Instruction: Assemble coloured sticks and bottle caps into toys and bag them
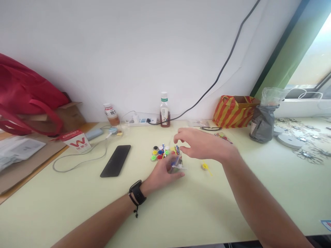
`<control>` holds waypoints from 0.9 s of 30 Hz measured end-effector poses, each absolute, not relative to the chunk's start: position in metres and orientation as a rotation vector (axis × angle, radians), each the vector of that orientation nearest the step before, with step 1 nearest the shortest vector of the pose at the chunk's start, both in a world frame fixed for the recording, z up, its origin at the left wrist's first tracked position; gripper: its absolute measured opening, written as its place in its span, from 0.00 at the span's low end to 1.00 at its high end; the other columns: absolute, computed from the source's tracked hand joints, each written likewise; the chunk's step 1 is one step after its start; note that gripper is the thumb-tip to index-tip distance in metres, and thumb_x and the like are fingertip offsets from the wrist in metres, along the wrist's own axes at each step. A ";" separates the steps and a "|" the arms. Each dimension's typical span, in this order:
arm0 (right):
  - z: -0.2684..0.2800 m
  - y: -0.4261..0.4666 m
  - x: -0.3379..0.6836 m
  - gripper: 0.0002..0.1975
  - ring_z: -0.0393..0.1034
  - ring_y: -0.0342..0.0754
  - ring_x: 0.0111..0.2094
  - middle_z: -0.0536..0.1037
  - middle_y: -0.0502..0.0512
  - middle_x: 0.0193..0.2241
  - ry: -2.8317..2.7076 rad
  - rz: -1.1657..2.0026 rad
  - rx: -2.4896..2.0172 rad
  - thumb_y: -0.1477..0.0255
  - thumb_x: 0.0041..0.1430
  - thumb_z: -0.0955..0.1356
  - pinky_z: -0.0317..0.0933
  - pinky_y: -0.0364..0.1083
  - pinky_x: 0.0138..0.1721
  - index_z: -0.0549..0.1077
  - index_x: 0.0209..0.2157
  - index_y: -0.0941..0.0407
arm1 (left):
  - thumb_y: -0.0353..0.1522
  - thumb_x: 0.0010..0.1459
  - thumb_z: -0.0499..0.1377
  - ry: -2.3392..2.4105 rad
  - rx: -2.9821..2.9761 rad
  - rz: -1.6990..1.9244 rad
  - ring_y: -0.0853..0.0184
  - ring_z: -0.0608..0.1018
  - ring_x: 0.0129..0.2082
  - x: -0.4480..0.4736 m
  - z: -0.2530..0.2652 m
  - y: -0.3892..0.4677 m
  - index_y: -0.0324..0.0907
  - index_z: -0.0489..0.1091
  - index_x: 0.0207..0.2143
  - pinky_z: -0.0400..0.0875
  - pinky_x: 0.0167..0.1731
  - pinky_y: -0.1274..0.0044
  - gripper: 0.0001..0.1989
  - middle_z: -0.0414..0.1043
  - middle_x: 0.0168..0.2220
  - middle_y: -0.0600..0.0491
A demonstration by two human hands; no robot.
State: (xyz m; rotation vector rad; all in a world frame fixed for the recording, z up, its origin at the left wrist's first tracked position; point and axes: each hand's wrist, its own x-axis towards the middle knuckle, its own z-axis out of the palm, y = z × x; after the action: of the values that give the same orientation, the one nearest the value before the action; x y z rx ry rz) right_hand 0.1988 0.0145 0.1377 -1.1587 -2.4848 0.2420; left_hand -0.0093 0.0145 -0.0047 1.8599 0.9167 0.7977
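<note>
My left hand [165, 172] curls round a clear plastic container [178, 160] holding small coloured pieces. A white stick-like piece [179, 167] shows between its thumb and fingers. Just above the container hovers my right hand [192, 143], fingers bent and thumb apart from them, with nothing visible in between. Beside my left fingers stand several small round spools [159, 152] with black, white, blue, yellow, red and green tops. To the right, under my right wrist, a single yellow-topped spool [204, 166] lies with a yellow strip attached. Blur hides fine detail at the fingertips.
A black phone [115, 161] lies on the left of the table [155, 220]. Along the wall are a brown-liquid bottle [164, 112], a power strip [147, 120] and a striped bag [231, 112]. A grey bag [263, 124] and metal flower-shaped parts [310, 155] occupy the right.
</note>
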 end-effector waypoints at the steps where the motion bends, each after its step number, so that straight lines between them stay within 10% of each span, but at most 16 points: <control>1: 0.140 0.015 0.200 0.06 0.73 0.53 0.40 0.78 0.55 0.40 -2.482 0.237 -1.147 0.72 0.63 0.68 0.61 0.48 0.35 0.77 0.41 0.50 | 0.40 0.56 0.70 0.918 1.870 0.781 0.70 0.68 0.27 -0.010 -0.004 0.014 0.43 0.72 0.55 0.65 0.26 0.77 0.26 0.74 0.38 0.52; 9: 0.158 0.031 0.234 0.09 0.70 0.48 0.32 0.79 0.54 0.34 -2.297 0.208 -1.454 0.69 0.66 0.64 0.58 0.46 0.30 0.74 0.35 0.54 | 0.40 0.54 0.71 0.832 1.897 0.822 0.66 0.73 0.36 -0.011 0.000 0.014 0.41 0.74 0.48 0.69 0.34 0.76 0.21 0.73 0.40 0.51; 18: 0.081 0.101 0.262 0.18 0.80 0.53 0.38 0.83 0.56 0.32 -2.481 1.569 -1.892 0.66 0.43 0.78 0.72 0.46 0.41 0.79 0.37 0.58 | 0.41 0.54 0.71 0.820 1.881 0.810 0.67 0.72 0.33 -0.009 0.004 0.015 0.40 0.73 0.37 0.67 0.33 0.76 0.17 0.70 0.34 0.53; 27: 0.070 0.107 0.268 0.23 0.81 0.54 0.40 0.84 0.56 0.32 -2.442 1.670 -1.932 0.64 0.37 0.81 0.74 0.46 0.41 0.80 0.36 0.59 | 0.44 0.51 0.73 0.902 1.863 0.808 0.68 0.73 0.31 -0.010 -0.002 0.017 0.40 0.75 0.36 0.68 0.32 0.77 0.19 0.73 0.34 0.52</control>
State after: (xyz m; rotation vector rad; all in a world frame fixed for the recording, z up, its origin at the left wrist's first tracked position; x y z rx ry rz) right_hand 0.2677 0.1074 0.0696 -1.9319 -2.4421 1.6698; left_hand -0.0100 0.0166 -0.0015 1.8626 0.9023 0.8078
